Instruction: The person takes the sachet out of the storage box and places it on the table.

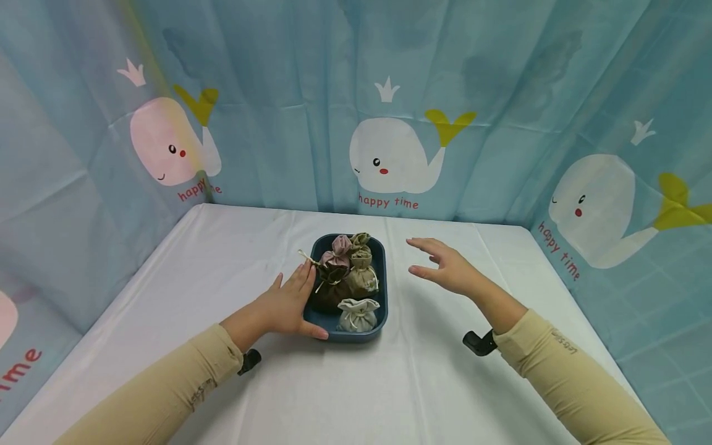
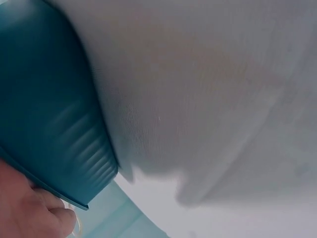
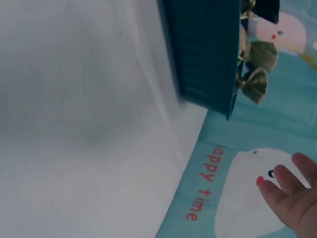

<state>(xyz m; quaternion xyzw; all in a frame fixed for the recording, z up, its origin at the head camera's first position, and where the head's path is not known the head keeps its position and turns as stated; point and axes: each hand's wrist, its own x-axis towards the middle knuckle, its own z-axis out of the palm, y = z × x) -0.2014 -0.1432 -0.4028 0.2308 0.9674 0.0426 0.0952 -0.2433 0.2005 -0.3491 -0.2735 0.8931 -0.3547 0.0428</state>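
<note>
Lays the left hand (image 1: 285, 306), fingers straight, against the left rim of a blue tray (image 1: 356, 337); holds the right hand (image 1: 447, 267) open in the air near its right side. Inside: pink pouch (image 1: 335, 258), olive pouches (image 1: 363, 279), dark brown pouch (image 1: 327, 296), pale gray pouch (image 1: 358, 317). Beneath: white cloth (image 1: 334, 402). Behind: whale-printed curtain (image 1: 278, 167).

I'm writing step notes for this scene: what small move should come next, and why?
Probably bring the right hand in to the right side of the blue bin. The left hand touches its left side, while the right hand hangs open and apart from it; contact on both sides would likely steady the bin and the drawstring pouches inside.
</note>
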